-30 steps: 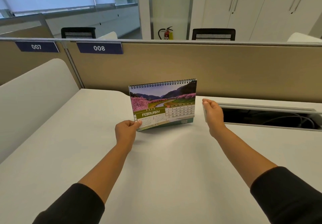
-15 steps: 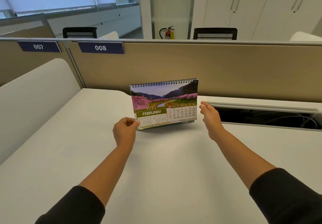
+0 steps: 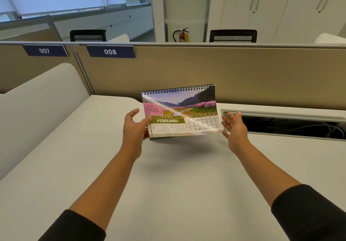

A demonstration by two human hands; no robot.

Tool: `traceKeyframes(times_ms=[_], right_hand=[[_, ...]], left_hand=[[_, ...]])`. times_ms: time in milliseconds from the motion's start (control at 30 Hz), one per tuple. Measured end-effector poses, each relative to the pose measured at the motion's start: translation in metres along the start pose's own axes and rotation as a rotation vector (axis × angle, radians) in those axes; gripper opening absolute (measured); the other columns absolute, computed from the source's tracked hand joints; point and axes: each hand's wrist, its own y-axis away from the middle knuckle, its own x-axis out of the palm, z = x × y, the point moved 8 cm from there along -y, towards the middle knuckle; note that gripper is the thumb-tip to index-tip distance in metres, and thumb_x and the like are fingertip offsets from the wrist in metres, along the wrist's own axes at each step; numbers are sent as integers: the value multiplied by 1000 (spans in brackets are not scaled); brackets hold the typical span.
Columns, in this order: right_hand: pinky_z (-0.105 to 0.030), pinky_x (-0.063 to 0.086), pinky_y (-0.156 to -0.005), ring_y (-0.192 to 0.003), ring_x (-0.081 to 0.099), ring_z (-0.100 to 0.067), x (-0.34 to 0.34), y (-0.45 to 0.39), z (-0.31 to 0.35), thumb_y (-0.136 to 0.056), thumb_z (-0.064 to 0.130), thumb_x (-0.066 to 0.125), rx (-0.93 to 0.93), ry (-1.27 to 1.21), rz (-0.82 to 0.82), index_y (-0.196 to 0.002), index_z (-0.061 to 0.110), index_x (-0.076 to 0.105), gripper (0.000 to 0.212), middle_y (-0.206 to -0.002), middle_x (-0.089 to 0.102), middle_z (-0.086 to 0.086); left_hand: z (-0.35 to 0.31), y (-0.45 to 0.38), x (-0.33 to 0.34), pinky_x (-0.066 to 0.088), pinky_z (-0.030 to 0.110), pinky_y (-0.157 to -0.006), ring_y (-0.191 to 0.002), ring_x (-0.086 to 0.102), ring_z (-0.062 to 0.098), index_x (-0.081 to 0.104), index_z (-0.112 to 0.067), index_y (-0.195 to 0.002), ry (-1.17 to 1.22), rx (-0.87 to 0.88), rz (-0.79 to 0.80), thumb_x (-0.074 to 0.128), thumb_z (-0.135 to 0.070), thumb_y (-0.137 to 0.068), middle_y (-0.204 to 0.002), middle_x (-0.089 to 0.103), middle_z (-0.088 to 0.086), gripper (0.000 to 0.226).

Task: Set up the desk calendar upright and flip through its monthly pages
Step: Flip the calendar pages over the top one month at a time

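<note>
I see calendar (image 3: 179,111) upright on desk (image 3: 168,184), February page facing me. Left grip (image 3: 133,128) fingers spread, at lower left corner; contact unclear. Right grip (image 3: 234,128) released, palm beside right edge

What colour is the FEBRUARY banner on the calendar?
Olive green with white lettering, on the calendar; head view.
</note>
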Motion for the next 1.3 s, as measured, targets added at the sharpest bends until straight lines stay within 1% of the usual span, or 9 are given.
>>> traceKeyframes(times_ms=[200, 433, 567, 633, 767, 867, 1067, 1200, 1300], right_hand=[[-46, 28, -112, -135, 41, -25, -1, -1, -6, -97, 51, 12, 24, -33, 69, -142, 17, 41, 63, -143, 48, -5], [-44, 29, -112, -135, 41, -22, 16, 2, -5, -100, 42, 21, -1, 121, 97, -139, 15, 43, 53, -144, 49, -4], [-44, 28, -114, -136, 40, -21, 21, -2, -5, -99, 41, 26, 9, 202, 93, -139, 15, 43, 50, -145, 47, -2], [-45, 27, -115, -136, 39, -21, 22, -4, -6, -99, 39, 29, 28, 250, 80, -138, 16, 45, 48, -146, 45, -2], [-47, 27, -115, -136, 38, -22, 21, -6, -9, -97, 37, 34, 68, 286, 43, -137, 17, 46, 46, -147, 44, -3], [-46, 28, -114, -136, 38, -23, 21, -7, -10, -97, 36, 36, 79, 293, 39, -138, 16, 45, 46, -147, 44, -3], [-45, 28, -115, -140, 33, -27, 25, -5, -7, -101, 22, 32, -4, 389, 72, -143, 17, 37, 43, -152, 37, -5], [-46, 25, -114, -143, 28, -29, 31, -4, -8, -100, 8, 31, -31, 487, 108, -146, 16, 31, 47, -155, 31, -5], [-46, 27, -113, -143, 27, -29, 36, -4, -8, -99, 2, 31, -40, 548, 122, -147, 18, 29, 51, -155, 31, -5]], left_hand=[[-68, -7, 27, 55, 31, -72, -69, 73, 21, 36, -26, -127, 233, 99, 223, 14, -54, -95, -75, 76, 5, 48], [-111, -20, 53, 48, 44, -95, -108, 63, 34, 49, -34, -106, 188, 200, 251, 2, -52, -95, -105, 67, 11, 51], [-106, -33, 56, 38, 47, -107, -129, 46, 34, 21, -23, -144, 180, 148, 199, 13, -50, -97, -138, 47, 21, 55], [-100, -36, 54, 34, 45, -111, -135, 38, 32, 20, -18, -146, 160, 129, 174, 19, -48, -97, -148, 36, 18, 58], [-95, -36, 29, 44, 37, -104, -115, 54, 23, 51, -13, -116, 136, 229, -3, 33, -32, -98, -119, 57, 10, 32], [-71, -35, -2, 47, 30, -89, -93, 56, 14, 56, -11, -102, 117, 213, -249, 41, -23, -95, -94, 58, 2, 21], [19, -24, -11, 37, 35, -96, -125, 45, 25, 42, -8, -131, -76, -129, -270, 31, -29, -98, -136, 48, 11, 40], [37, -12, 3, 34, 31, -89, -108, 42, 17, 41, -10, -130, -186, -157, -177, 26, -28, -100, -133, 48, 10, 39], [40, -11, 9, 39, 31, -92, -118, 45, 23, 44, -12, -130, -267, -135, -137, 27, -26, -100, -136, 49, 11, 37]])
